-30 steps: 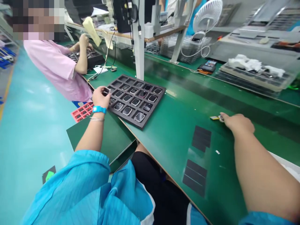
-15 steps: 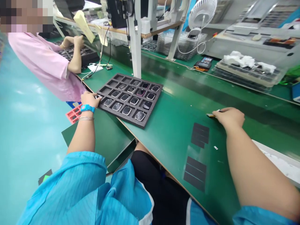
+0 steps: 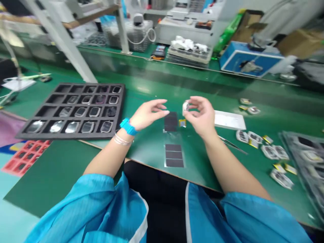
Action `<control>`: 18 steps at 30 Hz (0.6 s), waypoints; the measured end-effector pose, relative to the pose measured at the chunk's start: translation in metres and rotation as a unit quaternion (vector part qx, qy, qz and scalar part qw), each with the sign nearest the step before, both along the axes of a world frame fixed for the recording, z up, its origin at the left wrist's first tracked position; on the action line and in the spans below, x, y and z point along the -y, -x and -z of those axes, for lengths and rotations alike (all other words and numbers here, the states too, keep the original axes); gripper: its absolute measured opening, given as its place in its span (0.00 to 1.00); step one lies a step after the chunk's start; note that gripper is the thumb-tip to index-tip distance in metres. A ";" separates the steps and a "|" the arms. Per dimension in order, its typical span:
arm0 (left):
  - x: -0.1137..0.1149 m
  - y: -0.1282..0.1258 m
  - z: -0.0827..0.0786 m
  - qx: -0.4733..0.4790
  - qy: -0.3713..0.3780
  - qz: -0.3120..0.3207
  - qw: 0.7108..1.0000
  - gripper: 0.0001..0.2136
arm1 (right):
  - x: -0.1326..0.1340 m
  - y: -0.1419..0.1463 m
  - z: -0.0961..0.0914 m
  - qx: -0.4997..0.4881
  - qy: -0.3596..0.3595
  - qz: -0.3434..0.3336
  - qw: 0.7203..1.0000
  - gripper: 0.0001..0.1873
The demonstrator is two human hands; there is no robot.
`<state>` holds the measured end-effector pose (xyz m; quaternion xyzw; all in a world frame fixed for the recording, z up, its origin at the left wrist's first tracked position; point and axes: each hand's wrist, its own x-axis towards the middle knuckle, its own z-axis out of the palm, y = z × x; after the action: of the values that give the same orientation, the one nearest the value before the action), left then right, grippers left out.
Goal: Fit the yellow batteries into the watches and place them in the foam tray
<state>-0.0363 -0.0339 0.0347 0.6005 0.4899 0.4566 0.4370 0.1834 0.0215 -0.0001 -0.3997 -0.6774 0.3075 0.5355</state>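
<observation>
My right hand [image 3: 199,116] is raised over the green bench [image 3: 152,148], fingers pinched on a small white watch part [image 3: 186,106]. My left hand [image 3: 148,114], with a blue wristband, hovers just left of it, fingers stretched out and holding nothing. Below the hands lie black pads [image 3: 170,121] and a second set of black pads [image 3: 174,155]; a small yellow piece [image 3: 182,123] lies beside them. A black foam tray [image 3: 73,109] with several watch bodies in its pockets sits to the left.
Several loose watch parts [image 3: 268,148] with yellow tabs lie at the right, beside a white sheet [image 3: 229,119] and tweezers [image 3: 231,144]. A dark tray [image 3: 306,152] sits far right. A red grid tray [image 3: 21,158] is lower left. A conveyor runs behind.
The view has swung right. My left hand left the foam tray and came to the middle. My right hand rose from the bench holding a small white part.
</observation>
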 end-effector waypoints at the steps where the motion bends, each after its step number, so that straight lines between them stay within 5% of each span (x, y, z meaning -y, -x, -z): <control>1: -0.012 -0.020 0.007 0.044 0.044 0.050 0.997 0.30 | 0.009 -0.004 0.003 -0.001 0.005 -0.005 1.000 0.26; 4: -0.032 -0.061 0.030 0.172 0.136 0.141 0.965 0.34 | 0.028 -0.013 0.009 0.010 0.012 -0.005 1.000 0.25; 8: -0.030 -0.067 0.051 0.248 0.159 0.156 0.943 0.29 | 0.042 -0.019 0.008 0.045 0.007 -0.038 0.998 0.21; 14: -0.027 -0.047 0.050 0.244 0.117 0.119 0.955 0.27 | 0.044 -0.022 0.007 0.081 -0.063 -0.009 0.995 0.04; 18: -0.026 -0.051 0.048 0.227 0.070 0.100 0.966 0.27 | 0.044 -0.020 0.010 0.124 -0.117 0.007 0.985 0.03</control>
<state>0.0150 -0.0081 -0.0131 0.4947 0.3464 0.4996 0.6210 0.2038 -0.0224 -0.0100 -0.3740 -0.7671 0.1707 0.4925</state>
